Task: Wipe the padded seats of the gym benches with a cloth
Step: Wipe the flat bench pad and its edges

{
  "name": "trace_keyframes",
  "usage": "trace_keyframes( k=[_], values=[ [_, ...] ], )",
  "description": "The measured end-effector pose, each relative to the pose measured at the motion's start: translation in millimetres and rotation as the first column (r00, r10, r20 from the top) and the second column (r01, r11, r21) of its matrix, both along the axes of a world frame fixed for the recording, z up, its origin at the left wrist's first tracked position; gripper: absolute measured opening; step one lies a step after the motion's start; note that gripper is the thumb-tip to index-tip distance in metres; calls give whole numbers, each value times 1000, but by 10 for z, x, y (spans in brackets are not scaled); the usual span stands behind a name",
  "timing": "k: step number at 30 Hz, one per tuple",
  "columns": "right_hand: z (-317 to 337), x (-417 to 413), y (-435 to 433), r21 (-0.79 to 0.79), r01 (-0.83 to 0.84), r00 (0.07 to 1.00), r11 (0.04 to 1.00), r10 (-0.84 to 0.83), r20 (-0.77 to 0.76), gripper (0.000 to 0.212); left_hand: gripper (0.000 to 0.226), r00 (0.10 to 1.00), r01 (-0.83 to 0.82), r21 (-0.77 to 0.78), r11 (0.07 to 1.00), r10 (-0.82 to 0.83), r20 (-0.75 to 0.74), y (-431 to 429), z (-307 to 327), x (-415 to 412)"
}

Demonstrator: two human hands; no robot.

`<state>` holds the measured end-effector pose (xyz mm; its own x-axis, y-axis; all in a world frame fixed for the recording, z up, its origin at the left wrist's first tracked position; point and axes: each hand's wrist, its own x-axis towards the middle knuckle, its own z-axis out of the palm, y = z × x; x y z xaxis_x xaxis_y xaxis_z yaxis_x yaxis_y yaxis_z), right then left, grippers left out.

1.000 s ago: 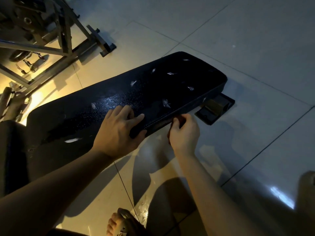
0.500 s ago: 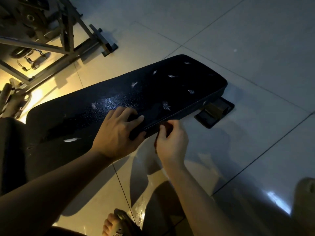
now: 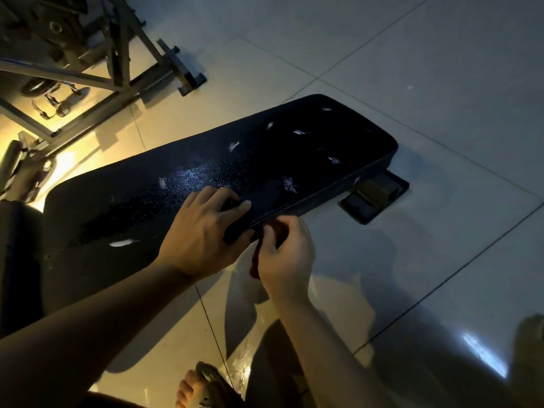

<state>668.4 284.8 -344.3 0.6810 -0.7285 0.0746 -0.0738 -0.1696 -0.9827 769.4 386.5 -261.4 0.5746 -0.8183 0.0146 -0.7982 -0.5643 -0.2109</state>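
A long black padded bench seat (image 3: pixel 265 160) with worn, torn patches runs across the middle of the head view. My left hand (image 3: pixel 203 234) rests on its near edge, fingers on top and thumb wrapped round the side. Just to its right, my right hand (image 3: pixel 287 257) grips a dark red cloth (image 3: pixel 254 262) and holds it against the near side edge of the pad. Most of the cloth is hidden inside the hand.
The bench's foot plate (image 3: pixel 374 198) sticks out under its right end. A metal gym machine frame (image 3: pixel 117 69) stands at the upper left. Another dark pad (image 3: pixel 17 260) lies at the left edge. My sandalled foot (image 3: pixel 200 387) is on the shiny tiled floor (image 3: pixel 412 69).
My right hand has slid the cloth leftward along the pad's near side edge, ending close beside my left hand. The left hand has stayed in place.
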Motion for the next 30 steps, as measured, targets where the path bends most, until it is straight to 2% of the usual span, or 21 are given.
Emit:
trace_keyframes(
  k=[1, 4, 5, 8, 10, 12, 14, 16, 18, 21, 24, 27, 30],
  values=[
    [-30, 30, -80, 6, 4, 1000, 1000, -3, -20, 16, 61, 1000, -4, 0, 1000, 4, 1, -6, 1, -1],
    [-183, 165, -542, 136, 118, 972, 984, -87, -217, 20, 61, 1000, -8, 7, 1000, 8, 1, 0, 5, -1],
    [-206, 173, -650, 143, 154, 966, 978, -118, -231, 20, 61, 1000, -7, 9, 1000, 7, 0, 8, 1, -6],
    [-100, 131, -504, 142, 113, 976, 983, -84, -199, 18, 62, 1000, -6, 13, 1000, 6, -6, 18, -1, -6],
    [-5, 52, -197, 102, 10, 996, 995, -1, -86, 17, 64, 1000, -8, 7, 1000, 8, -11, 5, 3, 0],
    [6, -6, -6, 21, -22, 999, 1000, 21, 25, 15, 64, 1000, -8, -4, 1000, 8, -21, -7, 13, -2],
    [-37, 67, -142, 58, -1, 999, 998, 4, -42, 17, 62, 1000, -13, -10, 1000, 13, -23, -14, 27, -3],
    [-135, 158, -432, 184, 92, 979, 979, -56, -196, 21, 61, 1000, -10, -8, 1000, 10, -17, -11, 28, -12],
    [-199, 192, -634, 248, 181, 962, 952, -118, -248, 20, 61, 1000, -9, -3, 1000, 9, -7, 6, 21, -27],
    [-93, 160, -430, 266, 122, 973, 956, -63, -221, 21, 61, 1000, -5, 4, 1000, 5, -2, 21, 9, -19],
    [-25, 81, -187, 243, 5, 993, 970, 23, -112, 16, 62, 1000, -12, 4, 1000, 12, -7, 0, 14, -5],
    [-84, 146, -241, 181, 13, 996, 983, 3, -90, 15, 61, 1000, -12, -1, 1000, 12, -1, -17, 16, -3],
    [-105, 151, -183, 201, 61, 996, 978, -47, -75, 16, 61, 1000, -19, 8, 1000, 19, -3, -7, 14, -17]
  ],
)
